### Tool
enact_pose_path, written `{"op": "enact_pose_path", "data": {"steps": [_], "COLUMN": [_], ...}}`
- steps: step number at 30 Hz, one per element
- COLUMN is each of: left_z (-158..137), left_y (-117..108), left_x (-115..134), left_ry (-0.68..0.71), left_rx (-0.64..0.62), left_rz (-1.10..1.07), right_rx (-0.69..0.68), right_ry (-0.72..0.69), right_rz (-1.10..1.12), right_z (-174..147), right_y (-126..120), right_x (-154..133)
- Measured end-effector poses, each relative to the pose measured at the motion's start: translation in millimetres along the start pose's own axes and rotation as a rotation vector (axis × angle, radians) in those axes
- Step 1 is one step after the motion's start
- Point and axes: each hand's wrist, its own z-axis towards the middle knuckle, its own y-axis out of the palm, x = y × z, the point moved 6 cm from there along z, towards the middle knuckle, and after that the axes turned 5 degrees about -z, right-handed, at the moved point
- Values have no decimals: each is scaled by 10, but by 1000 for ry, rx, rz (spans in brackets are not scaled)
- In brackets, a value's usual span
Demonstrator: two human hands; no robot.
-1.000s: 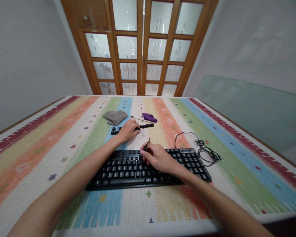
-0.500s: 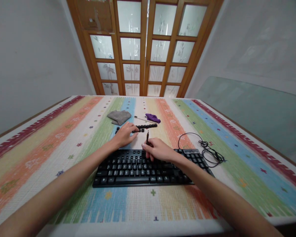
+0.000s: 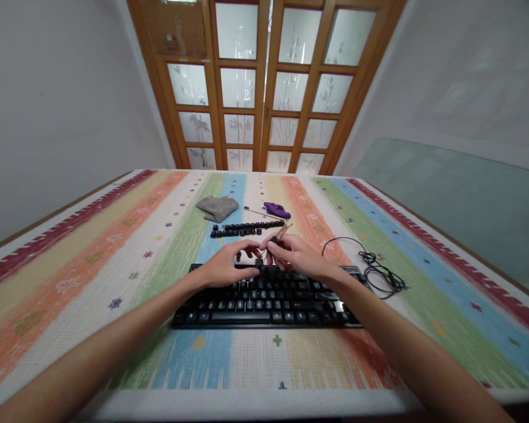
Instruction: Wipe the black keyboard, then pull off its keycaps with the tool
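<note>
My left hand point(image 3: 229, 264) is over the back edge of a black keyboard point(image 3: 247, 318), its thumb and fingers pinching a small black keycap point(image 3: 258, 263). Close by, my right hand point(image 3: 297, 255) is closed around a thin brown stick-like tool point(image 3: 284, 229) that slants up and to the right from the fingers. A dark bit shows at its fingers; I cannot tell whether it is part of the tool. The fingertips of both hands nearly meet. Behind them, loose black keycaps point(image 3: 255, 225) lie in two rows on the tablecloth.
A grey cloth point(image 3: 217, 208) and a purple cloth point(image 3: 277, 210) lie farther back, with a thin dark-tipped stick point(image 3: 260, 211) between them. The keyboard's coiled cable point(image 3: 381, 276) is at the right. A striped tablecloth point(image 3: 167, 235) covers the table.
My left hand has come back from the loose keycaps to the keyboard with a keycap in its fingers. My right hand has risen slightly, and its tool now tilts to the right.
</note>
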Motion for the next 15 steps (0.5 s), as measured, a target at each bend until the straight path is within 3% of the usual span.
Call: {"op": "enact_pose_path", "data": {"steps": [3,8,11,15], "left_z": [58,121,145,181], "left_y": [77,104,106,85], "left_x": [8,-35,-25,-15], "left_ry": [-2,-70,-78,-88], "left_rx": [-39,11,20,50], "left_rz": [-230,-468,-485,-355], "right_rx": [45,160,168,203], "right_ry": [-51,-25,-18,0], "right_rz": [-53,20,59,61], "right_z": [-73,-162,-191,-217], "right_y": [-57,-157,-166,-195], "right_x": [-86,-47,-13,56]}}
